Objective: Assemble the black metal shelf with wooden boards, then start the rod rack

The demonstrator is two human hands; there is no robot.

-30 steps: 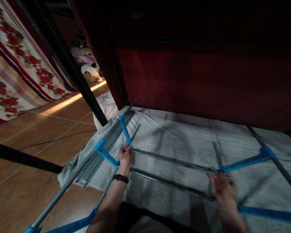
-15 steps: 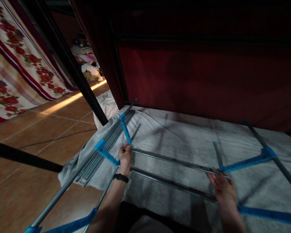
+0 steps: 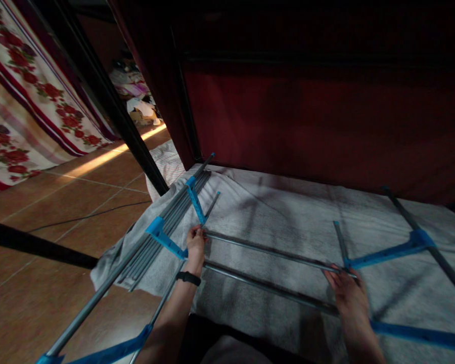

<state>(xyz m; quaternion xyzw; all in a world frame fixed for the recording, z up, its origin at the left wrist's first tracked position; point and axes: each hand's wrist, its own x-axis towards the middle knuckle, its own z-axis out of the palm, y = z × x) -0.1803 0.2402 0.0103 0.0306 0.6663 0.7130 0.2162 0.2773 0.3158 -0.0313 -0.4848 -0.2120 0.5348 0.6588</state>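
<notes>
A thin grey metal rod (image 3: 263, 248) runs crosswise between my hands. My left hand (image 3: 195, 243) is closed on its left end, right below a blue plastic bracket (image 3: 196, 201). At the rod's other end my right hand (image 3: 347, 288) grips it with bent fingers, close to a second blue bracket arm (image 3: 387, 255). Nearer to me lies a parallel metal rod (image 3: 269, 288), passing behind my right wrist. These rods and brackets look like parts of one frame with long side tubes (image 3: 102, 288). My fingers hide where the held rod's ends meet the brackets.
Several loose grey rods (image 3: 155, 247) lie bundled at the left on a grey cloth (image 3: 280, 202). A dark red panel (image 3: 318, 126) stands behind the cloth. Black posts (image 3: 129, 131) rise at the left, a cable (image 3: 94, 216) crosses the tiled floor, and a floral curtain (image 3: 30, 101) hangs beyond.
My right hand has shifted very slightly left along the rod, its fingers a little changed. The left hand keeps its hold and the frame stays in place.
</notes>
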